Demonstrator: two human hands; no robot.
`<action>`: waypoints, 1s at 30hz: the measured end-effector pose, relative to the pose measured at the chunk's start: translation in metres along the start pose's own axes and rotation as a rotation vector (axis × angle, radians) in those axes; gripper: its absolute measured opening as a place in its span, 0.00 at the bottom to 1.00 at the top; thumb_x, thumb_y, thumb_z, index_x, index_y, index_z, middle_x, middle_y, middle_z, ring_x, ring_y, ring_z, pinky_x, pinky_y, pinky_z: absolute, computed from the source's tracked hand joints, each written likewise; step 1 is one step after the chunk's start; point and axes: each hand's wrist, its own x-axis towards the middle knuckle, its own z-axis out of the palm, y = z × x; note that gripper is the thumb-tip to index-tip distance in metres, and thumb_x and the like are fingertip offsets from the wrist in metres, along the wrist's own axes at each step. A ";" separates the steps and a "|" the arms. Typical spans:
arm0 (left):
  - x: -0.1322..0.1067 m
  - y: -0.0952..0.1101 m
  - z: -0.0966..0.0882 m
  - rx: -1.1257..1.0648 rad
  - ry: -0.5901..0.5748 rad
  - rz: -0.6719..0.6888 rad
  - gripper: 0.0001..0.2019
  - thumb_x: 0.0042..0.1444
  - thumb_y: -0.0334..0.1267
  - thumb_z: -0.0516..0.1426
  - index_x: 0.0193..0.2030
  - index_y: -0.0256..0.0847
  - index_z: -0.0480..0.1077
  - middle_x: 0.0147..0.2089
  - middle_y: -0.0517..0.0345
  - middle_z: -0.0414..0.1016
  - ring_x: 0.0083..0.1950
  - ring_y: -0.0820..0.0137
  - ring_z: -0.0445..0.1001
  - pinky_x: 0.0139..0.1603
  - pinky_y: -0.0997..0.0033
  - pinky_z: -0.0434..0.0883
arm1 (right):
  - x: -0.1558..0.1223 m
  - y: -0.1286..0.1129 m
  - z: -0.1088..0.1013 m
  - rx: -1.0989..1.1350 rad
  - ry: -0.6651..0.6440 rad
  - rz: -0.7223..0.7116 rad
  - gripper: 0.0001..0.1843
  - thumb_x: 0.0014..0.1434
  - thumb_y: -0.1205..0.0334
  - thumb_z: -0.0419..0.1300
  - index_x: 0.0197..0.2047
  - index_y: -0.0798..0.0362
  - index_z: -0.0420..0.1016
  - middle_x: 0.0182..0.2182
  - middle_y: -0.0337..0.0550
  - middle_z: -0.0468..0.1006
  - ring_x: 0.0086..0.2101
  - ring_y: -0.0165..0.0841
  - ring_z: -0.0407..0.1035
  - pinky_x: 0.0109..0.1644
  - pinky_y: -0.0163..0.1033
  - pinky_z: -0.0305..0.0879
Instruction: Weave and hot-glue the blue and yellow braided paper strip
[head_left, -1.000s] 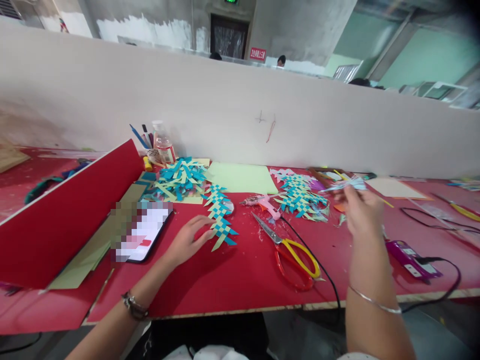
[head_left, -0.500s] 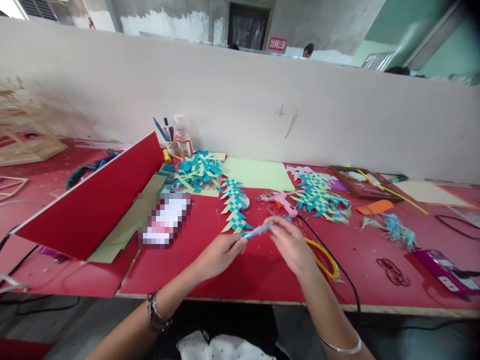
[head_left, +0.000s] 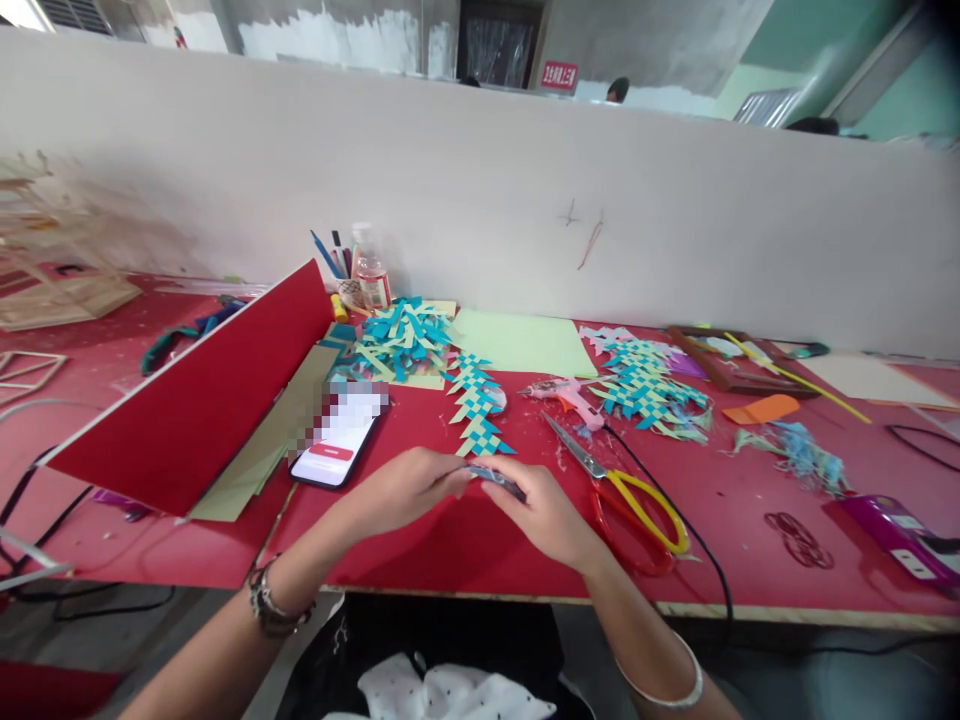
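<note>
Between my two hands, above the front middle of the table, is a thin bluish-grey strip point(head_left: 496, 480); its material I cannot make out. My left hand point(head_left: 409, 490) pinches its left end, fingers closed. Closed round the right end, my right hand point(head_left: 544, 515) hides part of it. Just beyond my fingers lies a woven teal and yellow-green paper braid point(head_left: 474, 405) with pointed edges. To the right of my right hand, scissors point(head_left: 646, 505) with one yellow and one red handle rest on the red table. A pink glue gun point(head_left: 564, 396) lies behind them.
Left of my hands are a phone point(head_left: 341, 437) and a propped red board point(head_left: 202, 410). A pile of paper strips point(head_left: 405, 340) and a bottle point(head_left: 373, 278) stand behind. More braids point(head_left: 652, 385), a purple power strip point(head_left: 904, 540) and the glue gun's black cord point(head_left: 694, 530) are at right.
My hands have come lower and nearer to me, and the strip is now mostly covered by fingers. My right hand has moved off the scissors, which now show whole.
</note>
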 end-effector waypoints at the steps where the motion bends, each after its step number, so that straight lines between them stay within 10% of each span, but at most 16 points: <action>1: -0.002 -0.003 -0.003 -0.044 0.008 -0.009 0.19 0.63 0.43 0.41 0.29 0.35 0.65 0.24 0.62 0.65 0.25 0.77 0.62 0.26 0.78 0.55 | -0.002 0.007 -0.003 0.008 -0.017 0.029 0.15 0.59 0.56 0.49 0.44 0.51 0.71 0.33 0.42 0.76 0.34 0.32 0.69 0.37 0.34 0.64; 5: -0.010 -0.013 -0.013 -0.052 0.010 -0.056 0.19 0.62 0.44 0.42 0.27 0.35 0.64 0.22 0.64 0.61 0.24 0.77 0.60 0.26 0.78 0.53 | -0.016 0.029 -0.025 -0.023 0.034 0.177 0.18 0.61 0.54 0.45 0.39 0.53 0.73 0.20 0.37 0.69 0.21 0.27 0.62 0.26 0.31 0.59; 10: -0.006 -0.007 -0.010 -0.026 -0.067 -0.025 0.19 0.62 0.42 0.43 0.28 0.35 0.66 0.23 0.62 0.65 0.25 0.77 0.62 0.27 0.77 0.54 | -0.017 0.018 -0.027 -0.235 0.395 0.010 0.16 0.56 0.56 0.53 0.48 0.50 0.67 0.41 0.44 0.72 0.42 0.34 0.66 0.48 0.39 0.61; 14: 0.001 0.000 -0.004 -0.061 -0.089 0.020 0.18 0.62 0.42 0.43 0.30 0.36 0.67 0.24 0.61 0.67 0.26 0.77 0.63 0.28 0.78 0.55 | -0.003 0.000 -0.004 -0.262 0.161 -0.136 0.13 0.57 0.57 0.54 0.46 0.47 0.70 0.42 0.43 0.73 0.44 0.34 0.65 0.55 0.44 0.54; 23: -0.002 -0.009 -0.007 -0.189 -0.086 -0.004 0.19 0.61 0.43 0.43 0.28 0.36 0.65 0.24 0.63 0.64 0.27 0.77 0.63 0.31 0.79 0.58 | -0.014 0.022 -0.015 0.097 0.097 0.122 0.20 0.60 0.52 0.45 0.32 0.55 0.71 0.17 0.35 0.62 0.20 0.25 0.56 0.24 0.31 0.53; 30: -0.002 -0.013 -0.002 -0.228 -0.134 -0.021 0.18 0.61 0.43 0.43 0.30 0.36 0.67 0.26 0.62 0.67 0.28 0.76 0.65 0.32 0.79 0.59 | -0.014 0.042 -0.015 0.294 0.604 0.188 0.16 0.58 0.52 0.48 0.35 0.54 0.71 0.23 0.38 0.65 0.25 0.27 0.61 0.31 0.33 0.61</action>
